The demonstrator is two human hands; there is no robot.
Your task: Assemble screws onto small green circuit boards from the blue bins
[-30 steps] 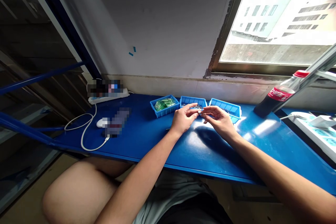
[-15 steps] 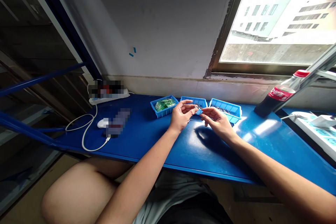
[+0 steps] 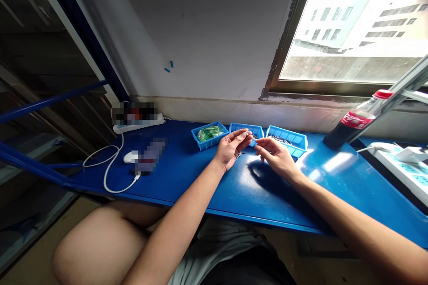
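Three small blue trays stand in a row at the back of the blue bench (image 3: pixel 187 173): the left tray (image 3: pixel 209 135) holds green parts, the middle tray (image 3: pixel 246 132) and the right tray (image 3: pixel 286 139) hold small metal parts. My left hand (image 3: pixel 230 149) is turned palm up in front of the middle tray, pinching a tiny metal part at its fingertips. My right hand (image 3: pixel 276 155) hovers close beside it, fingers curled toward the same spot; whether it holds a piece is too small to tell. A small metal part (image 3: pixel 239 155) lies on the bench under my left hand.
A cola bottle (image 3: pixel 356 121) leans at the right by the window. White power strips sit at the far right (image 3: pixel 403 165) and back left (image 3: pixel 138 122). A white cable (image 3: pixel 112 164) loops on the left, beside a blurred object (image 3: pixel 147 156). My bare knee shows below the bench.
My hands have drawn apart slightly and my left hand has rolled palm up. A small metal part now lies on the bench below it.
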